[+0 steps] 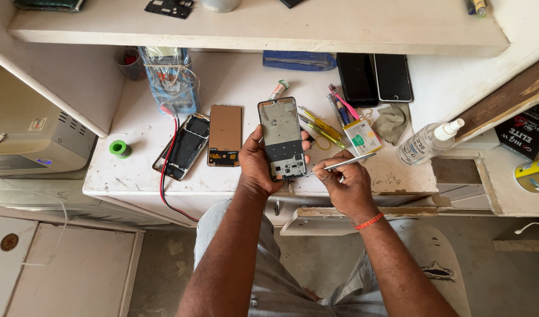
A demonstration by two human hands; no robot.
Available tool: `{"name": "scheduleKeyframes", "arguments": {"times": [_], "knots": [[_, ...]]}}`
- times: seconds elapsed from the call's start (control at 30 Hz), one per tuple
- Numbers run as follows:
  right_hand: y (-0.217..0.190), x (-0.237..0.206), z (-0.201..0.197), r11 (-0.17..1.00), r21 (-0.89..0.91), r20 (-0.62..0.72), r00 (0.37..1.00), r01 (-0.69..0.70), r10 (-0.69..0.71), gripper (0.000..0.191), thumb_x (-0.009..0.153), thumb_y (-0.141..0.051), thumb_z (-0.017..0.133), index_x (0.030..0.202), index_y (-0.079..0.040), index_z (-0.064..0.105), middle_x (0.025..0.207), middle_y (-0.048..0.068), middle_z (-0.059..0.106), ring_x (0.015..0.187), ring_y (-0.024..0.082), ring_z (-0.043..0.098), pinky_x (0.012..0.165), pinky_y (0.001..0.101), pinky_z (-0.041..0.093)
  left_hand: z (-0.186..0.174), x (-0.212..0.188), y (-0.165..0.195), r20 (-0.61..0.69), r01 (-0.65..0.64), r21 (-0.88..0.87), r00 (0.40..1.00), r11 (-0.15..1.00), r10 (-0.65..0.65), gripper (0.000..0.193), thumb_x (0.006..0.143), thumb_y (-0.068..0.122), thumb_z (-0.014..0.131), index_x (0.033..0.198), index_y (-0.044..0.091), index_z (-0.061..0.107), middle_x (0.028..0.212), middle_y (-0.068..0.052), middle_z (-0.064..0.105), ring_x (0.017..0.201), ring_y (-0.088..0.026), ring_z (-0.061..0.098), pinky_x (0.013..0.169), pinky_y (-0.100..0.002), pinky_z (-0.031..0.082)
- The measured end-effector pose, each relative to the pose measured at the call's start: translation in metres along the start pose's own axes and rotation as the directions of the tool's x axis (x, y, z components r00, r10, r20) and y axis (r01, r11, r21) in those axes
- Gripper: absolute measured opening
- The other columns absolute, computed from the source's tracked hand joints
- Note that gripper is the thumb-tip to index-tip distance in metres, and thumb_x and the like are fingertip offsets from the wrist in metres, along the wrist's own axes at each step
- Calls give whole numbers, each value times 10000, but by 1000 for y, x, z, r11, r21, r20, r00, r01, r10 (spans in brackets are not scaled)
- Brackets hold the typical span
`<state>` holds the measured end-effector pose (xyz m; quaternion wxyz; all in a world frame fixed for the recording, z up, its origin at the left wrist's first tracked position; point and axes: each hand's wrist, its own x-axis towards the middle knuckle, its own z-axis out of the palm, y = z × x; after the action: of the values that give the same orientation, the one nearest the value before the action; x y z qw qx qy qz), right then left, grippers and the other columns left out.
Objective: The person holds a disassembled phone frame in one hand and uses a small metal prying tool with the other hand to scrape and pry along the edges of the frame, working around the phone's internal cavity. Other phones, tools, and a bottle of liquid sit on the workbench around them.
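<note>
A view from above of a white workbench (pixel 163 176) that fills the middle of the frame, with a white shelf (pixel 340 29) across the top edge. A grey machine (pixel 28 141) sits at the far left.

Two bare forearms rise from the bottom of the frame toward the centre. The left hand (pixel 259 164) grips an opened phone frame (pixel 282 138), held upright just above the front edge of the bench at the centre of the frame; the fingers wrap around its left side and back, and the fingertips show at its right edge. The right hand (pixel 343 179), just right of centre, pinches a pair of slim metal tweezers (pixel 340 164) between thumb and fingers; the tip points left and meets the lower right corner of the phone frame. An orange thread band (pixel 368 221) circles the right wrist.

Left of the held frame lie a copper-coloured panel (pixel 224 135) and, further left, another open phone shell (pixel 182 145), with a red wire (pixel 166 170) running past it. Two dark phones (pixel 375 77) lie at upper centre right. A clear spray bottle (pixel 428 141) lies at the right. A bunch of small screwdrivers (pixel 323 128) lies right of the held frame. A green roll (pixel 120 148) sits at the left of the bench.
</note>
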<state>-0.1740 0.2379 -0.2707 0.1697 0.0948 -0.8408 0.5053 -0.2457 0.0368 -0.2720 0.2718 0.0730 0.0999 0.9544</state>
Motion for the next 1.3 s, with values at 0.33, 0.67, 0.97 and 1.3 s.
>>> {"name": "scheduleKeyframes", "arguments": {"times": [0.33,0.67,0.97,1.3], "knots": [[-13,-4,28,997,74,20,999,24,-26,123,919,-223,789,945,-106,760,849,-33,611,692,70,564,623,238,471,-1,0,-1,14,26,-56,1000,998,-25,775,1017,537,501,1424,-122,498,1251,-305,681,1073,-393,732,911,-525,626],[-12,-1,11,1000,-14,-20,1000,13,-13,127,886,-206,823,949,-109,770,822,-28,598,698,88,556,639,254,480,0,1,1,-6,-6,8,1000,1000,7,741,1014,537,483,1425,-79,508,1228,-289,690,1045,-375,739,877,-522,636],[-16,-4,34,996,92,5,1000,18,-19,92,906,-188,800,937,-109,766,836,-20,593,688,93,546,611,257,451,2,0,2,20,4,-15,1000,1000,-3,767,1022,542,482,1427,-109,501,1248,-299,685,1058,-386,732,892,-521,633],[-12,-3,10,1000,-21,-35,999,6,-7,123,887,-207,812,951,-108,775,816,-14,598,680,90,555,628,253,476,8,-1,3,11,-10,17,1000,1000,10,718,1025,526,470,1437,-61,507,1245,-300,677,1056,-386,732,883,-542,625]]}}
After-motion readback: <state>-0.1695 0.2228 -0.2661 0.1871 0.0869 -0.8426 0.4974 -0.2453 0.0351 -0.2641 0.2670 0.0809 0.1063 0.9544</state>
